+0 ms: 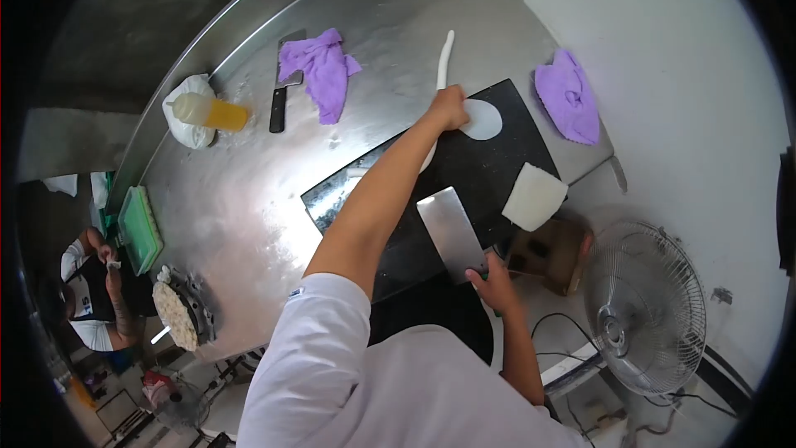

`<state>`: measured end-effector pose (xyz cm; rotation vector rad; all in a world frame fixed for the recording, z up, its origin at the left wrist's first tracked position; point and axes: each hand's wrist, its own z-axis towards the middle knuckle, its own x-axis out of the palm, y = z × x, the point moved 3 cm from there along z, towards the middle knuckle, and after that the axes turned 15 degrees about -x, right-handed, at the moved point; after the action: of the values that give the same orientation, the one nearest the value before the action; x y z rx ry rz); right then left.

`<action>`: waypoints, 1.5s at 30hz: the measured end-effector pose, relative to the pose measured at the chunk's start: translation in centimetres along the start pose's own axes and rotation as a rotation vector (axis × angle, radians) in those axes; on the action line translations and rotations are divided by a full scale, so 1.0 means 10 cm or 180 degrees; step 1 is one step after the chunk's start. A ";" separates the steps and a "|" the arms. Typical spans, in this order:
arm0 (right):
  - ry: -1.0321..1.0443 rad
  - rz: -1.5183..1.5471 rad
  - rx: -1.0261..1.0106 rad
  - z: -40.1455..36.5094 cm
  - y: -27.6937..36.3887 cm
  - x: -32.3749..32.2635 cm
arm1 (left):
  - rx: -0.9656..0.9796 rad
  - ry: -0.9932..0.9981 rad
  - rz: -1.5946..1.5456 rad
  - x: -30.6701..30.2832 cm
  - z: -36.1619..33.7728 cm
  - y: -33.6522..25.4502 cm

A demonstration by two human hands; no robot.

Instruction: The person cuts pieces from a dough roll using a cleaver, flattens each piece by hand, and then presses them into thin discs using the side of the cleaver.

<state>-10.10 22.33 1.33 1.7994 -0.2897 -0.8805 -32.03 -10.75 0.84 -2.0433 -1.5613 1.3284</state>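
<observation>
My left hand (450, 108) reaches across the black board (506, 145), its fingers closed around a long white dough rope (445, 58) that runs beyond the board's far edge. Beside its fingertips a thin round white wrapper (483, 120) lies on the board. Part of the rope shows below the wrist; my forearm hides some of it. In my right hand (494, 284), near the board's front edge, is the handle of a wide cleaver (450, 228), its blade over the board. A white pad or cloth (535, 197) lies at the board's right corner.
Purple cloths (323, 75) (568, 98) lie on the steel table (215, 241), one partly over a black-handled cleaver (279, 109). An oil bottle (220, 113), a green-lidded box (139, 230) and a filling bowl (174, 315) stand left. A fan (643, 307) is right; a co-worker (99, 299) far left.
</observation>
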 end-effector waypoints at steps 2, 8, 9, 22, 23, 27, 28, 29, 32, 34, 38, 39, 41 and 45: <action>0.0027 0.0037 0.0044 0.03 -0.01 -0.08 | -0.0367 -0.0225 0.0297 0.05 0.07 0.07; 0.0377 -0.0050 0.0233 0.19 -0.04 -0.11 | -0.0254 -0.0547 0.0813 0.02 0.06 -0.05; 0.0425 -0.0186 0.0203 0.21 -0.02 -0.11 | -0.0328 -0.0574 0.0926 0.02 0.02 -0.05; 0.0445 -0.0243 -0.0180 0.32 -0.04 -0.42 | 0.0887 -0.0650 0.1185 -0.74 -1.75 1.40; 0.0265 -0.0013 -0.0161 0.35 -0.01 -0.44 | 0.1127 -0.0935 0.1544 -0.68 -1.90 1.51; 0.0465 0.0039 -0.0051 0.51 0.04 -0.59 | 0.0772 -0.1503 0.1699 -0.61 -1.93 1.82; 0.0567 -0.0148 -0.0159 0.59 0.15 -0.63 | 0.0672 -0.1445 0.1365 -0.66 -1.88 1.89; 0.0501 0.0033 -0.0460 0.65 0.29 -0.66 | 0.0676 -0.1423 0.1046 -0.67 -1.89 1.95; 0.0601 -0.0730 -0.0831 0.82 0.39 -0.71 | 0.0430 -0.1386 0.0312 -0.75 -2.27 1.86; 0.0848 -0.0822 -0.0589 0.89 0.48 -0.67 | 0.0138 -0.1350 -0.0070 -0.69 -2.57 2.00; 0.0587 -0.0244 -0.0956 0.96 0.67 -0.37 | -0.0109 -0.1893 -0.0399 -0.56 -2.95 2.53; 0.0548 -0.0339 -0.1039 0.95 0.65 -0.28 | -0.0176 -0.1927 -0.0498 -0.50 -3.02 2.60; 0.0583 -0.0342 -0.1073 0.93 0.85 -0.07 | 0.0154 -0.2178 -0.0825 -0.35 -3.12 2.68; 0.0650 -0.0723 -0.1422 0.99 0.95 0.30 | 0.0186 -0.2279 -0.0838 -0.26 -3.17 2.85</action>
<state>-12.81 9.66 6.82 1.5012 0.2331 -0.8314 10.57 -14.32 0.89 -1.3099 -1.9305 2.0867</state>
